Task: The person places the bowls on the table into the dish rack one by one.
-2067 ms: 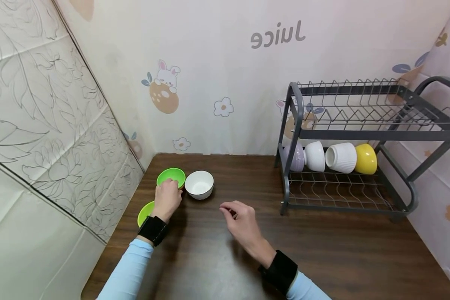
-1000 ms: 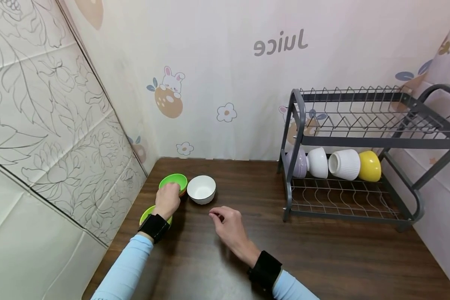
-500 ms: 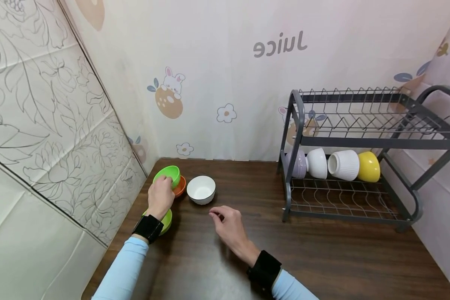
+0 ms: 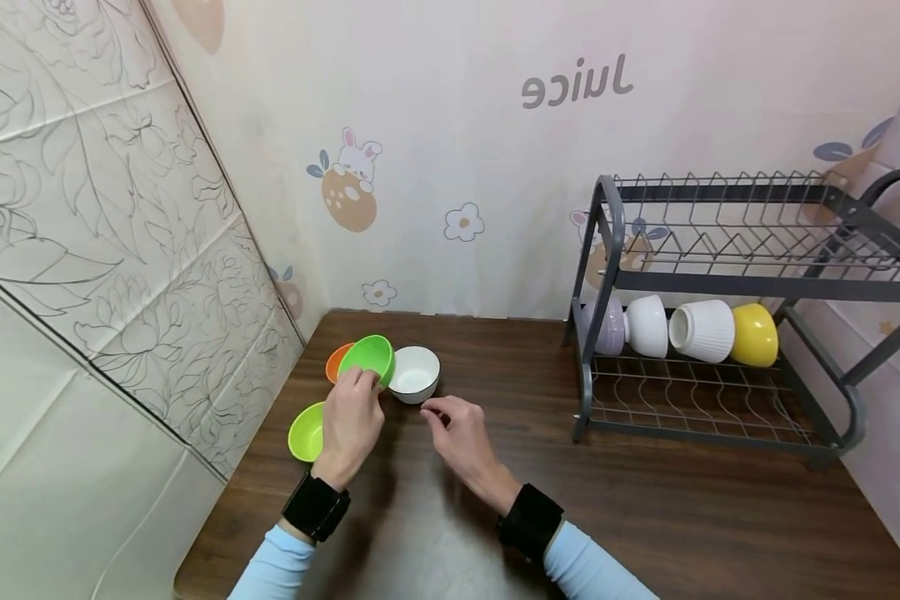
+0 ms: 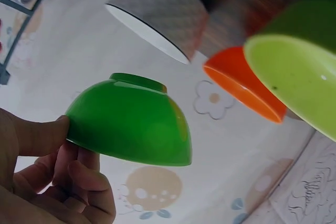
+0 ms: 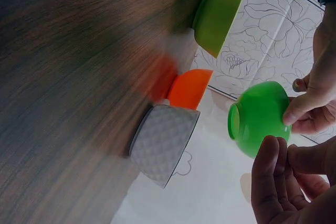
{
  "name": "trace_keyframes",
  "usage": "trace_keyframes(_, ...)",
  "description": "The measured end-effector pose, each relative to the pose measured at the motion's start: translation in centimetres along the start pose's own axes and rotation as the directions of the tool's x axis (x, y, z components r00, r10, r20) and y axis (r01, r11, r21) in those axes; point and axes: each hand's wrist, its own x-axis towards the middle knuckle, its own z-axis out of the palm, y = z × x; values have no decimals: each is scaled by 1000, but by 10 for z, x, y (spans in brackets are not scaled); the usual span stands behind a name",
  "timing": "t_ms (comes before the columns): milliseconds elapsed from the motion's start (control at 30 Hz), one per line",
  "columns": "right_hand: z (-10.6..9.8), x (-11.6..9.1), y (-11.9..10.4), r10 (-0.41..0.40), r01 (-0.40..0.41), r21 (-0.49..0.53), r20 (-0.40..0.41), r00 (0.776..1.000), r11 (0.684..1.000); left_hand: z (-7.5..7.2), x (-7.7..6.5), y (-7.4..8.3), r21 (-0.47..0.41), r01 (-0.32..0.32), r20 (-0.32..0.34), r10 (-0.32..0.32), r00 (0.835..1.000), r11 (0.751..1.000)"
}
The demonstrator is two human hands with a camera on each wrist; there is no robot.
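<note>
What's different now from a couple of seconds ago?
The left hand has lifted the green bowl off the orange bowl, leaving that uncovered, and carried it right, toward the white bowl. The right hand has moved left, closer to the white bowl, and holds nothing. The orange, white and lime bowls and the dish rack stayed put.

Orange bowl [image 4: 333, 365] is partly hidden behind the green bowl [image 4: 367, 358]; dish rack [image 4: 720, 285] gets chopped by head view's right edge

Smooth, glossy plastic-looking green bowl [image 5: 131, 121] — diamond-textured grey-sided bowl [image 6: 164, 142], wood-grain tabletop [image 4: 682, 517], matt metal rack [image 4: 720, 284]
</note>
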Motion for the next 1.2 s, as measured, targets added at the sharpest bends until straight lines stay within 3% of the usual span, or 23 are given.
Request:
trace_keyframes(233, -1, 5, 0, -13, 13, -19, -20, 1000, 1000, -2, -3, 15, -17, -11, 21, 12, 1000, 1000)
trace_keyframes(633, -3, 16, -1, -23, 23, -32, 2, 1000, 999, -2, -7, 25, -13, -36, 30, 36, 999, 999)
trace_keyframes(900, -4, 16, 1, -73, 73, -36, 14, 997, 997, 3, -12, 32, -20, -100, 52, 101, 994, 995)
trace_keyframes(1200, -21, 20, 11, -199, 220, -195, 125, 972, 956, 9, -12, 39, 23, -228, 71, 226, 972, 973)
